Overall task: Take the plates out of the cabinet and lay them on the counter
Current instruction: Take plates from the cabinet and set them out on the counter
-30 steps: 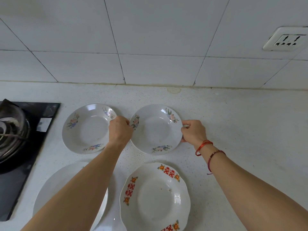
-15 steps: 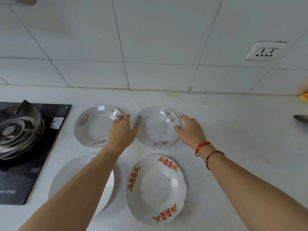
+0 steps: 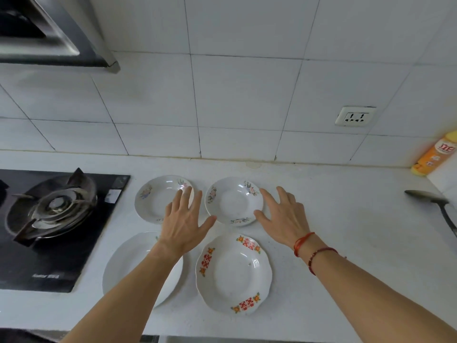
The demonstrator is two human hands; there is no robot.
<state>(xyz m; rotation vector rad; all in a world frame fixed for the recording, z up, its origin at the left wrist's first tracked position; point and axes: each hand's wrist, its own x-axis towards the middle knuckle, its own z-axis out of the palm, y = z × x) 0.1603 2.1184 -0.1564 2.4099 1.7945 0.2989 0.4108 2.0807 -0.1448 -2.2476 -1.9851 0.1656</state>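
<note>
Both hands empty, fingers spread. Left hand (image 3: 184, 224): fingertips lie over the right rim of the left floral plate (image 3: 153, 199), thumb points at the right floral plate (image 3: 232, 201). Right hand (image 3: 284, 216): forefinger across that plate's right rim, thumb by its near edge. Touching or just above, can't tell from this angle.

Hidden bits: my left fingers cover part of the left floral plate, and my left forearm hides the right side of the plain plate (image 3: 123, 263) nearer me than that wrist. The red plate (image 3: 233, 272) lies between my forearms in full view. All four lie flat on the counter (image 3: 346, 231), none stacked.

Plates are glossy white glazed ware. The floral pair are round and shallow with small flower sprays on the rim. The red one has a scalloped edge with red characters and orange flowers. The plain one is larger.

Counter is white, faintly speckled. Left of my left fingers is a black glass hob (image 3: 52, 206) with a metal burner. Right of my right fingers are a grey utensil (image 3: 430, 201) and an orange bottle (image 3: 435, 154) — both cut off by the frame, label blurred.
</note>
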